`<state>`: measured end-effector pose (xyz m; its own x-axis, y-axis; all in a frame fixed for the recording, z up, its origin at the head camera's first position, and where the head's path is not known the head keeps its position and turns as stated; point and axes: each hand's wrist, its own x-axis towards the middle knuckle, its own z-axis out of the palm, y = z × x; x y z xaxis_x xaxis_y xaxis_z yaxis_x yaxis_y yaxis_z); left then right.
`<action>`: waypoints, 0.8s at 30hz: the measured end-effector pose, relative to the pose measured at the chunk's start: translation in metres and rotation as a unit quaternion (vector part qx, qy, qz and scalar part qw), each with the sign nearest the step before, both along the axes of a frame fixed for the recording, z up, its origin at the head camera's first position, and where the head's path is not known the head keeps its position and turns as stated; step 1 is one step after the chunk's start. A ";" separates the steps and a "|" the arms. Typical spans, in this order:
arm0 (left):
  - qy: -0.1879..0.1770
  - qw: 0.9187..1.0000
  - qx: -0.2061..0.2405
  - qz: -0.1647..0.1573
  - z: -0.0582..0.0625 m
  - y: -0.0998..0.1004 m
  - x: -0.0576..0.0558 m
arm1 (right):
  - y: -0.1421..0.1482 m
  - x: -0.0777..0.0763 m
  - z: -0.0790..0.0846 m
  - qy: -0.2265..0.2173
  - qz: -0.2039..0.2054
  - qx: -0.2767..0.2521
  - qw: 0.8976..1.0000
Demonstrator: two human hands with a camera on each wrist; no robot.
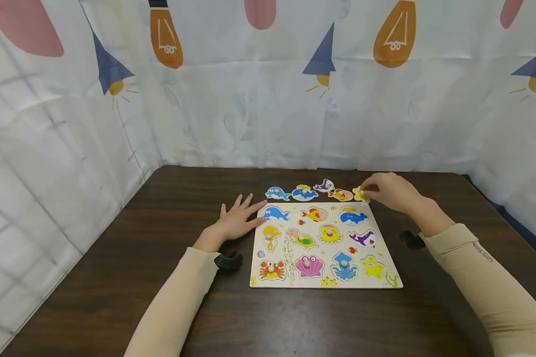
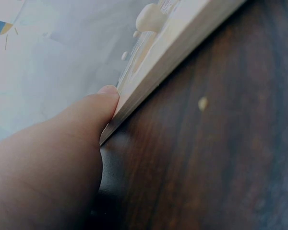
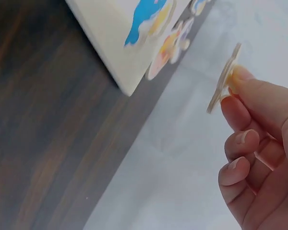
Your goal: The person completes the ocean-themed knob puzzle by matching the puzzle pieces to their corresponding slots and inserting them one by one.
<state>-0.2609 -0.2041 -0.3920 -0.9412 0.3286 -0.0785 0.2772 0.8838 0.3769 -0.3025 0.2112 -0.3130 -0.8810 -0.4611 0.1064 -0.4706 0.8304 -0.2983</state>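
Note:
My right hand [image 1: 393, 191] pinches a yellow starfish puzzle piece [image 1: 356, 193] between thumb and forefinger, just past the board's far right corner. In the right wrist view the starfish piece [image 3: 224, 79] appears edge-on at the fingertips, with the other fingers curled in. With fingers spread, my left hand [image 1: 234, 220] rests at the upper left edge of the wooden puzzle board [image 1: 303, 283], its thumb [image 2: 105, 103] touching the board's edge. Knobbed pieces such as the crab [image 1: 272, 270], shell [image 1: 309, 267] and squid [image 1: 344, 267] sit in the board. The printed starfish spot [image 1: 373, 267] has no knob.
Behind the board lie a light blue whale piece [image 1: 277, 193], a whale piece with a yellow top [image 1: 304, 194], a purple piece [image 1: 324, 185] and a red-yellow fish piece [image 1: 341, 195]. A dark wooden table [image 1: 116, 277] carries everything; a patterned curtain [image 1: 268, 119] hangs behind.

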 end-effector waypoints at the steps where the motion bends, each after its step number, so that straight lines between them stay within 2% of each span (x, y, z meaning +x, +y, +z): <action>1: 0.000 1.000 -0.001 0.000 0.000 0.000 0.000 | -0.001 0.003 0.000 0.002 0.003 -0.001 1.000; 17: 0.002 1.000 0.000 -0.003 0.000 -0.001 -0.002 | -0.005 0.060 -0.003 0.030 0.054 0.007 0.998; 24: -0.001 1.000 0.005 -0.001 0.001 0.000 0.000 | -0.006 0.077 -0.006 0.028 0.078 0.012 0.996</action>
